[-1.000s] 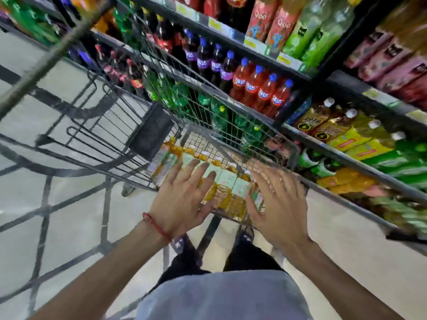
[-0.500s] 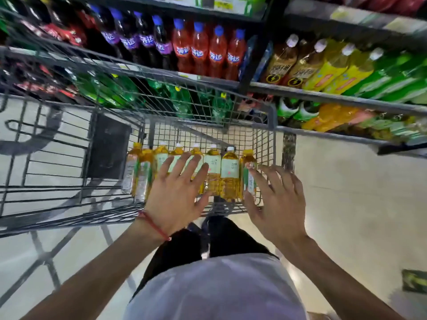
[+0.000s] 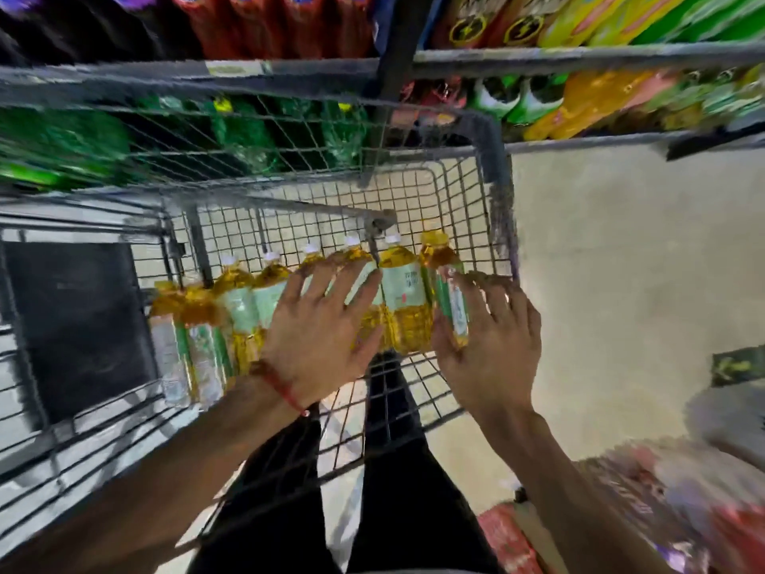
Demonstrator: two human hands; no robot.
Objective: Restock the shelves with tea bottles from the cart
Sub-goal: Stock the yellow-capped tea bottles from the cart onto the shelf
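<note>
The tea bottles (image 3: pixel 403 292) sit in one row inside the cart (image 3: pixel 494 159), side by side, right under both hands. Each bottle's cap points away from the person, the same way the fingertips point, and the fat bottoms are on the wrist side. I cannot tell if they stand up or lie flat. The left hand (image 3: pixel 318 337) is spread out over the middle of the row, fingers straight and apart, holding nothing. The right hand (image 3: pixel 492 350) is at the last one in the row, the end bottle (image 3: pixel 451 308). That bottle is on its thumb side and seems to touch it. Its fingers are straight and apart too, not wrapped round the bottle. So the right hand is the closer one to the end bottle, and it looks ready to close along the bottle's long side. The shelves (image 3: pixel 579 55) are past the fingertips, beyond the far side of the cart, so a picked bottle would have to go up and forward.
</note>
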